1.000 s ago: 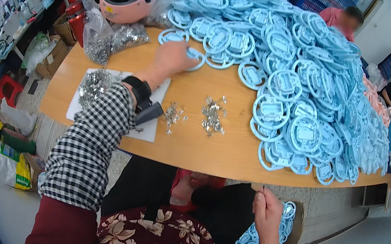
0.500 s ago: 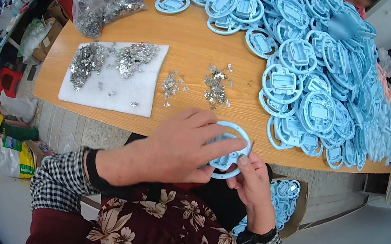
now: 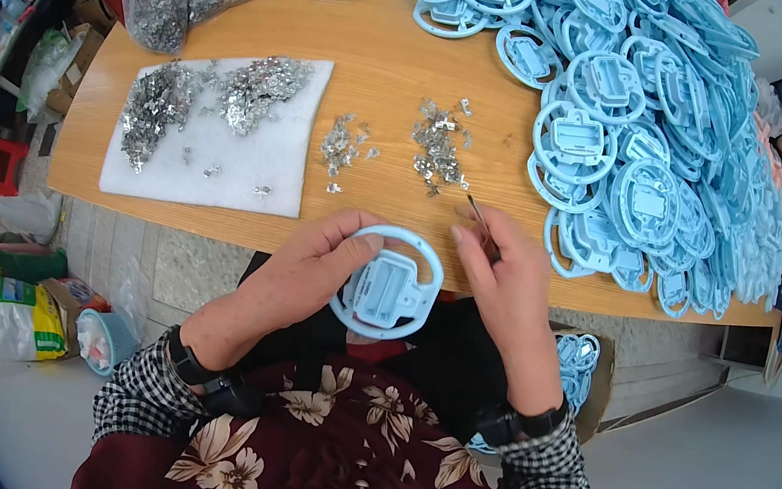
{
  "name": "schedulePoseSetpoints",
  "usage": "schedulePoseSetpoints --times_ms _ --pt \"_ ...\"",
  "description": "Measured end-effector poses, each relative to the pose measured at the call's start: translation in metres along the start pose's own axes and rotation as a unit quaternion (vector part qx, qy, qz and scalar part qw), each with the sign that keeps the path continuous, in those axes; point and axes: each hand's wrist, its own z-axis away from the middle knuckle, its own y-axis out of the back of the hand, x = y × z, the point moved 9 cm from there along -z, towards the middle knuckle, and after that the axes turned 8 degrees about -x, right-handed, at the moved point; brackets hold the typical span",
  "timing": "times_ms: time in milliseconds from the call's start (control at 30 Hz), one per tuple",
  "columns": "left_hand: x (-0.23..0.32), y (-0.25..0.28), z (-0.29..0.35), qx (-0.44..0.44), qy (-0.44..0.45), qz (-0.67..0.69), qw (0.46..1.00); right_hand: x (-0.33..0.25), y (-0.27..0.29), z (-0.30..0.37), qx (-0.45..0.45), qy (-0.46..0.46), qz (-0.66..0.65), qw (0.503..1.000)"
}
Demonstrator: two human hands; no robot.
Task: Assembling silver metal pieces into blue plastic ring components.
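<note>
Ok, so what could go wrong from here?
The left hand grips the blue ring by its rim, seemingly around the table's near edge and over the lap, so a slip could drop it.

The right hand holds a thin dark tool with its tip near the loose metal pieces; a brush might scatter some.

The heap of blue parts comes close to that edge, so a bump could push some off.

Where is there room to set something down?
The wooden table is bare beyond the two small metal clip heaps, between the white pad and the piled blue plastic rings. That pile crowds the right side; clips crowd the pad's far part.
</note>
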Motion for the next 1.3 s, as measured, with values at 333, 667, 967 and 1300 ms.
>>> schedulePoseSetpoints --times_ms 333,667,967,1300 --pt "-0.004 -0.001 0.0 -0.03 0.017 -0.009 0.999 -0.007 -0.02 -0.038 0.02 0.045 0.146 0.988" --pt "-0.006 -0.003 -0.004 -0.067 0.027 -0.017 0.997 0.009 -0.008 -0.03 0.005 0.012 0.078 0.997" --pt "-0.006 -0.006 -0.003 -0.063 0.038 -0.017 0.997 0.003 -0.011 -0.028 0.049 0.062 0.165 0.983" --pt "-0.005 -0.005 -0.003 -0.041 0.04 -0.005 0.998 0.026 0.003 -0.026 0.036 -0.048 0.002 0.998"
